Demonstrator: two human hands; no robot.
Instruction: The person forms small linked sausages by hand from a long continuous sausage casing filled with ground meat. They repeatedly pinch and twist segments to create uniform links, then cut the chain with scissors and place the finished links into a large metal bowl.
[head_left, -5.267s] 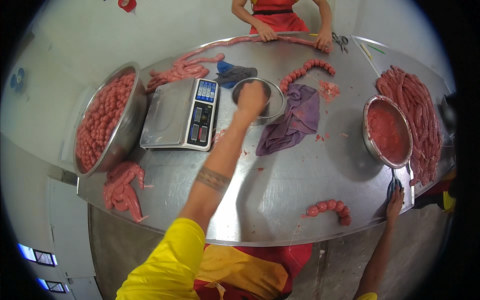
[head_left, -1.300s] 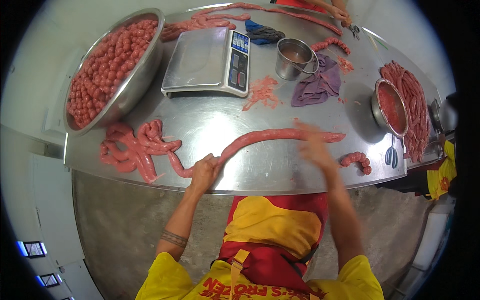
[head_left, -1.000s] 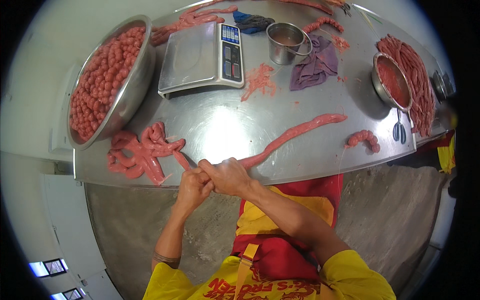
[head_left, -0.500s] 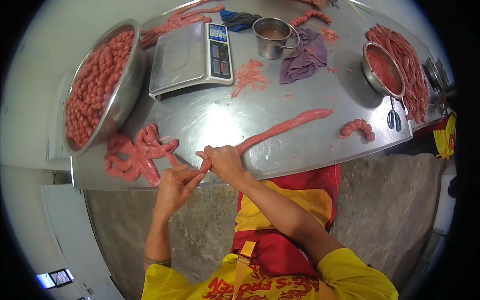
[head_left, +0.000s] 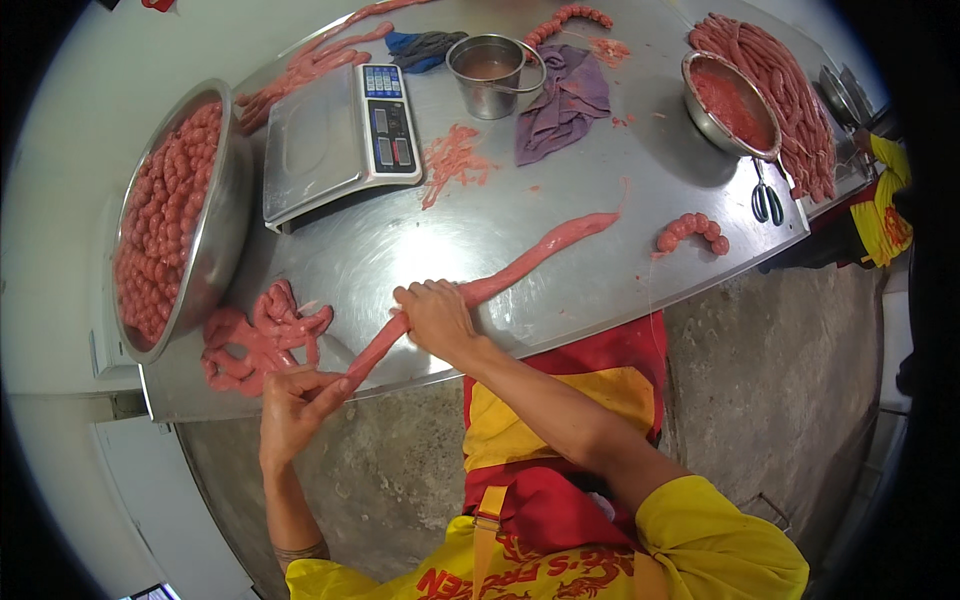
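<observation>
A long raw sausage [head_left: 540,252] runs slantwise over the steel table, its thin casing end pointing to the far right. My right hand [head_left: 437,315] is closed over its middle, fingers wrapped across the top. At the near table edge my left hand [head_left: 298,405] pinches the sausage further along between thumb and fingers. Between the two hands the stretch of sausage is straight and smooth. Beside my left hand lies a coiled heap of sausage [head_left: 232,345]; whether it joins the piece I hold is hidden by the hand.
A large steel bowl of small linked sausages [head_left: 240,190] stands left, with a digital scale [head_left: 315,150] beside it. Further back are a steel pot [head_left: 487,100], a purple cloth [head_left: 565,105] and meat scraps. Right are a short sausage string [head_left: 692,232], scissors [head_left: 767,203], a meat bowl [head_left: 692,115] and another person [head_left: 885,210].
My left hand has moved left and nearer, away from the right hand, and a longer stretch of sausage now spans between them. The whole view has shifted slightly.
</observation>
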